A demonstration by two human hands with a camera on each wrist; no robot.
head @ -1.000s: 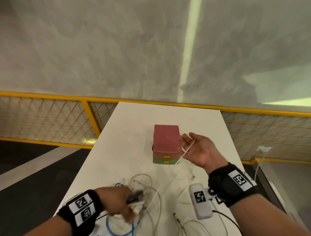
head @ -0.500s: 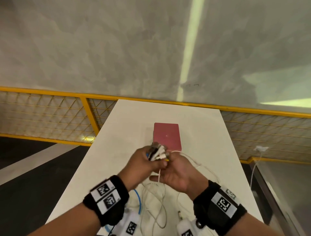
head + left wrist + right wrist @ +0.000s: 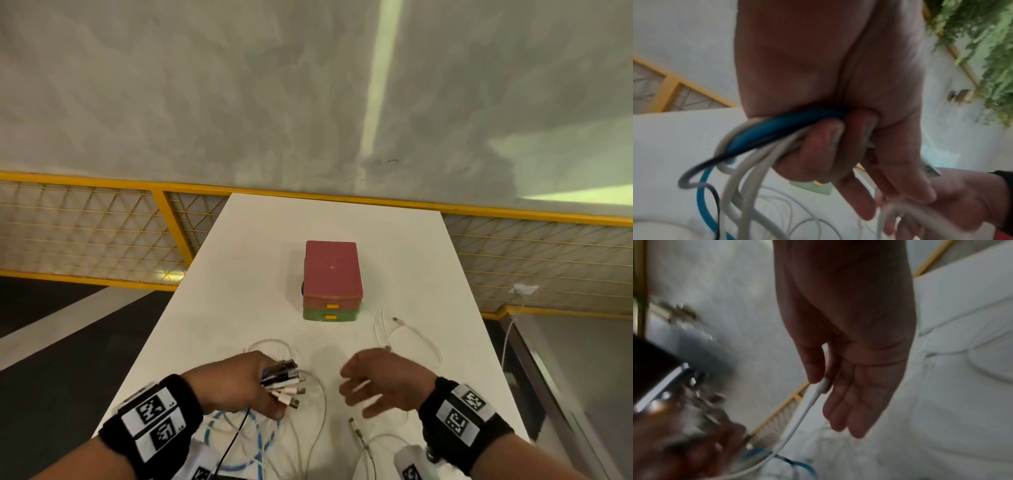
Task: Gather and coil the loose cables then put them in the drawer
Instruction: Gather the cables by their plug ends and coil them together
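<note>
My left hand (image 3: pixel 236 387) grips a bundle of cable ends (image 3: pixel 284 383), several white and dark plugs fanning out to the right. In the left wrist view its curled fingers (image 3: pixel 822 146) wrap white cables and a blue cable (image 3: pixel 777 126). My right hand (image 3: pixel 380 383) hovers a short way right of it, fingers nearly straight. In the right wrist view thumb and forefinger lightly pinch the plug of a white cable (image 3: pixel 823 383) that runs toward the left hand. The drawer box (image 3: pixel 332 274), red over green with orange handles, stands shut beyond both hands.
A loose white cable (image 3: pixel 407 334) lies right of the box, another plug end (image 3: pixel 358 431) near me. Blue cable loops (image 3: pixel 263 442) sit under my left wrist. The white table (image 3: pixel 260 274) is narrow, with a yellow mesh railing (image 3: pixel 164 212) behind.
Both hands came down from in front of the box toward me and parted. The bundle stayed in my left hand; the right hand moved off to the right.
</note>
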